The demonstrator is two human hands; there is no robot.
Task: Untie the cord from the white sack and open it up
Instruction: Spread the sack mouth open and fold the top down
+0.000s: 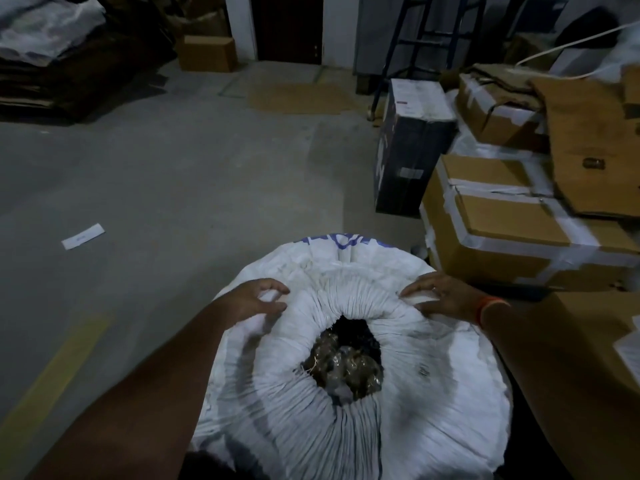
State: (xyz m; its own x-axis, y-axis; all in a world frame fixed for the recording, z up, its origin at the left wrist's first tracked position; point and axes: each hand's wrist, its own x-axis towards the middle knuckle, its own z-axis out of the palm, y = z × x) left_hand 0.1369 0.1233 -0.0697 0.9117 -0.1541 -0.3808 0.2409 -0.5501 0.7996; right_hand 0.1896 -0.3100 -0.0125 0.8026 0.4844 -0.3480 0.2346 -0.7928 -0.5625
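A big white woven sack (433, 393) stands right below me, with blue print on its far side. Its gathered mouth (346, 358) gapes a little and dark, shiny contents show in the hole. A thin pale cord (313, 271) lies loose over the far rim. My left hand (258, 299) pinches the puckered fabric at the left of the mouth. My right hand (446, 297) presses flat on the fabric at the right, fingers spread, a ring on one finger and an orange band at the wrist.
Taped cardboard boxes (512, 220) are stacked close on the right, with a dark box (405, 150) behind them. Bare concrete floor (173, 174) stretches to the left, with a white paper slip (83, 236) and a yellow line (55, 372). A door and more cartons stand at the back.
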